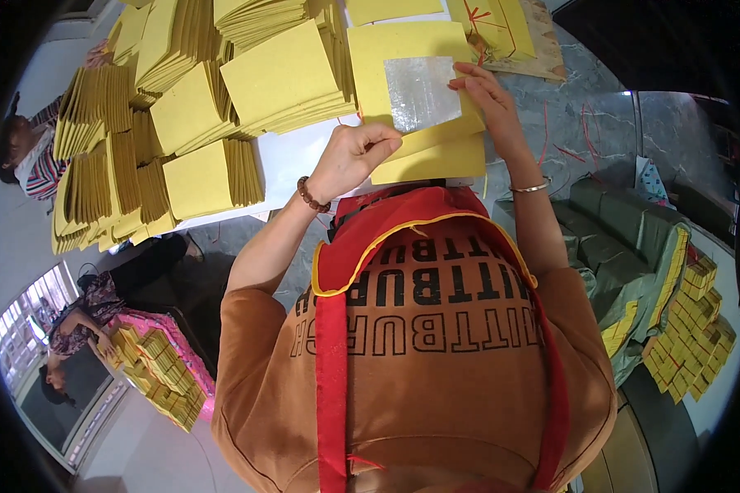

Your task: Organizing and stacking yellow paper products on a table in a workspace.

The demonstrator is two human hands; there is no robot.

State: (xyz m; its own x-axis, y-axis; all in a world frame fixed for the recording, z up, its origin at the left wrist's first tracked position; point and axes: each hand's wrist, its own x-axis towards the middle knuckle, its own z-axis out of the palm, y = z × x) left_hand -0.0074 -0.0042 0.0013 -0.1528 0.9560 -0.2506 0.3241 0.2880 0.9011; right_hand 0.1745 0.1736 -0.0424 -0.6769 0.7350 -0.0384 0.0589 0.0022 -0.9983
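A yellow paper sheet (372,62) with a silver foil square (423,92) in its middle lies in front of me at the table's near side. My left hand (349,162) pinches the sheet's near edge between thumb and fingers, and that edge is raised in a fold. More yellow paper (427,164) shows beneath it. On the sheet's right side my right hand (492,107) rests with fingers stretched out, the tips touching the right border of the foil. Nothing shows gripped in that hand.
Stacks of folded yellow paper (284,74) cover the table's left and far parts. A bundle tied with red string (501,25) sits far right. Green wrapping (625,238) and tied yellow bundles (695,329) stand at right. Other people (82,329) are at left.
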